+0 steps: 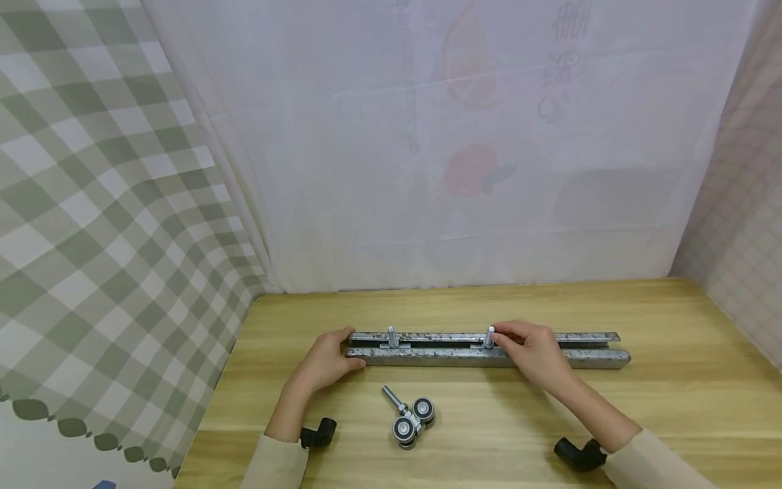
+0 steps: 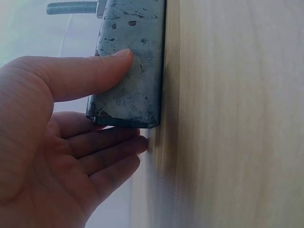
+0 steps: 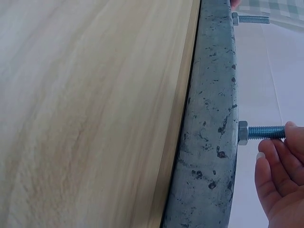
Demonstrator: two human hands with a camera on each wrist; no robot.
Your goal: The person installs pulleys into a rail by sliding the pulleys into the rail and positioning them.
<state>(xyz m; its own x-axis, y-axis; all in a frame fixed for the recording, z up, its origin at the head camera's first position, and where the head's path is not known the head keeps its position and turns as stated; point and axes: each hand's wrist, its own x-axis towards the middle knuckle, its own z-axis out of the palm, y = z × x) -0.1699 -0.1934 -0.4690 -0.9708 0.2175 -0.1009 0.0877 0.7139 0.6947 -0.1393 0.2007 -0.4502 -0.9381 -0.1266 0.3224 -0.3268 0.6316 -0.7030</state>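
Observation:
A scuffed metal channel rail lies lengthwise on the table, its slot facing up. My left hand grips the rail's left end, thumb on the near side wall; the other fingers go behind it in the left wrist view. Two threaded bolts stand up out of the slot, each with a hex nut at its base. Near the top, the right-hand bolt is pinched by the thumb and fingers of my right hand. Nobody touches the left-hand bolt. What carries the bolts is mostly hidden inside the rail.
In front of the rail lies a loose roller trolley with wheels and a threaded bolt. Black wrist mounts sit by both forearms. Behind the wooden table hangs a white cloth, with a green checked cloth at the left.

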